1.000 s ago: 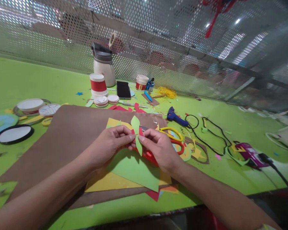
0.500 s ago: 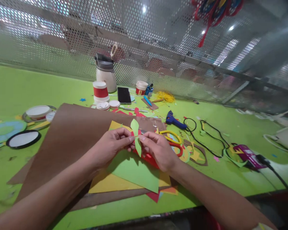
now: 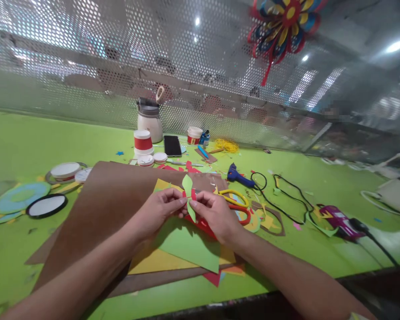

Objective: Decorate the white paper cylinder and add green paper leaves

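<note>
Between my hands is a light green paper cutout (image 3: 187, 183) with two leaf-shaped ends and a narrow middle. My left hand (image 3: 162, 208) pinches it near the middle from the left. From the other side, my right hand (image 3: 216, 215) pinches it close to the same spot, fingertips nearly touching. Bits of red show beside the fingers; whether they belong to the cutout I cannot tell. Below the hands lie a green paper sheet (image 3: 193, 249), a yellow sheet (image 3: 153, 262) and brown sheets (image 3: 110, 200). Scissors with yellow and red handles (image 3: 235, 198) lie right of my right hand, their blades largely hidden.
A blue glue gun (image 3: 240, 175) with a black cord lies to the right, near a purple box (image 3: 342, 220). At the back stand a flask (image 3: 150, 122), a red-and-white tub (image 3: 142, 141) and a phone (image 3: 172, 146). Round paper pieces (image 3: 20, 198) and a black-rimmed disc (image 3: 46, 206) lie left.
The view has tilted up, so the table's things sit lower in the picture and more of the hanging flower ornament shows. Both hands keep their pinch on the green cutout.
</note>
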Demonstrator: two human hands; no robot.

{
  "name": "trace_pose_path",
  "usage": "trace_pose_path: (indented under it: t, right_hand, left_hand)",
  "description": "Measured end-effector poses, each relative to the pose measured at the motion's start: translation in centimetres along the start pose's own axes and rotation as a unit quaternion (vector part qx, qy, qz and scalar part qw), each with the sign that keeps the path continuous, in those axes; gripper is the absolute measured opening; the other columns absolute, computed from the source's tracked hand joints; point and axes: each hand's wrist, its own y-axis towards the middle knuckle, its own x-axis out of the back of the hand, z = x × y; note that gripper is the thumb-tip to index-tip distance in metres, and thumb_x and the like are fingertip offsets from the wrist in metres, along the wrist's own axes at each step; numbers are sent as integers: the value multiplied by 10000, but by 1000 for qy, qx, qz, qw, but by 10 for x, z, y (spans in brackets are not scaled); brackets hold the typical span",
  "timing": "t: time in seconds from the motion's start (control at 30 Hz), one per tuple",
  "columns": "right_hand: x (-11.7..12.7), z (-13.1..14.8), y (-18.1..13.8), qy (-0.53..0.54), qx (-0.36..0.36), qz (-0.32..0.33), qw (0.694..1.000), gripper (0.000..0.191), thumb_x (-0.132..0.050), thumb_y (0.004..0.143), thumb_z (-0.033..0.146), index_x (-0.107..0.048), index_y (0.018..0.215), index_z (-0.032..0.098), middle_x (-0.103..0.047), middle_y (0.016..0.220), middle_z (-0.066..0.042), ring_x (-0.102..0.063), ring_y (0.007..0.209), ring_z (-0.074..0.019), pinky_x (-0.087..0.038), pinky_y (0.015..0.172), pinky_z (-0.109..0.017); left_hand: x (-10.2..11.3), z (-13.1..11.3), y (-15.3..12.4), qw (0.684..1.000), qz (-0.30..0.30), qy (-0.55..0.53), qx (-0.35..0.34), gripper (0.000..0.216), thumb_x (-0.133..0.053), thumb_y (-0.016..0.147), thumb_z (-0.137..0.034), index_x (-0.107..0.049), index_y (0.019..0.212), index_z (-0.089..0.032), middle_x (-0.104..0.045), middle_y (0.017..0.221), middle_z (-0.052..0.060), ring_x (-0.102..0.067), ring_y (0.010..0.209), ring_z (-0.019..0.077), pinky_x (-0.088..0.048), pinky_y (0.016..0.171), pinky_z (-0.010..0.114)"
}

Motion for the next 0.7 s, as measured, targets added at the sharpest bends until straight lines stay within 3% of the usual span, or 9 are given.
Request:
trace_pose_path:
  t: [0.2, 0.4, 0.53, 0.63, 0.7]
  right_hand:
    - [-1, 3, 0, 3, 12, 6, 1000, 316, -703, 710, 444, -591, 744, 150, -566, 592, 31, -470, 511, -81, -395, 506, -217]
    - [-3, -3, -1, 22, -12, 25, 999, 353, -797, 602, 396, -586, 763, 163, -568, 606, 45, -490, 508, -81, -415, 503, -219]
    - [12, 14, -11, -128, -50, 61, 989, 295, -686, 734, 433, -586, 664, 164, -541, 518, 31, -433, 423, -81, -339, 428, -227]
    - [43, 53, -22, -254, 42, 34, 966, 456, -620, 801, 461, -510, 463, 175, -423, 401, 42, -333, 375, -69, -252, 406, -241]
    - [65, 84, -27, -223, 137, -30, 965, 452, -622, 812, 436, -501, 456, 185, -402, 421, 50, -324, 395, -69, -275, 423, -247]
  left_hand:
    - [0, 0, 0, 1000, 8, -10, -10, 179, -745, 692, -254, -612, 661, -138, -600, 606, -14, -546, 598, 101, -406, 597, 218]
    - [6, -4, 2, 998, -33, 9, -48, 202, -759, 671, -286, -622, 681, -138, -601, 649, -10, -542, 623, 114, -435, 626, 244]
    - [10, -11, 2, 997, -47, -13, -66, 194, -750, 692, -277, -615, 717, -141, -601, 687, -15, -550, 636, 114, -465, 656, 262]
    - [11, -15, -1, 996, -35, -21, -74, 181, -726, 723, -281, -610, 723, -142, -619, 707, -3, -568, 637, 119, -474, 663, 270]
    - [10, -16, -2, 996, -24, -21, -78, 182, -720, 729, -284, -607, 721, -143, -624, 696, 3, -570, 621, 121, -472, 649, 270]
